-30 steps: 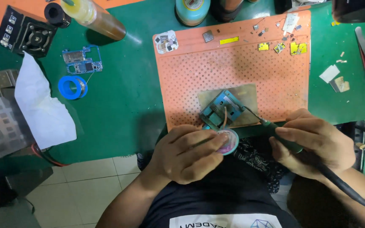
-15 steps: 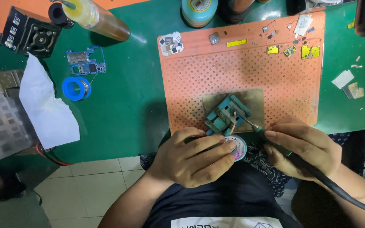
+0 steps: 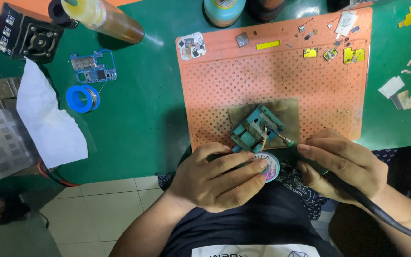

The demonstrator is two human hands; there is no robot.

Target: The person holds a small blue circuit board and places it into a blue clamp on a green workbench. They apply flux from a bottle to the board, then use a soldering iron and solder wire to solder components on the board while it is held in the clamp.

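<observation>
My left hand point(image 3: 215, 178) grips a small round reel of copper braid point(image 3: 269, 165) at the near edge of the orange perforated mat point(image 3: 281, 81). A strip of braid runs from the reel up onto a small board clamped in a teal metal holder point(image 3: 255, 128). My right hand point(image 3: 343, 166) holds a soldering iron point(image 3: 305, 154) with a thick black cable. The iron's tip rests on the braid over the board. The holder stands on a brownish plate on the mat.
A blue circuit board point(image 3: 93, 69) and a blue solder spool point(image 3: 83, 98) lie on the green table at left, beside a white cloth point(image 3: 48, 123). An amber bottle point(image 3: 105, 19) and a black fan unit point(image 3: 27, 35) stand behind. Small chips and yellow parts point(image 3: 331, 52) dot the mat's far edge.
The view has shifted slightly. Both hands stay at the holder, and the iron's tip has come in onto the braid over the board.
</observation>
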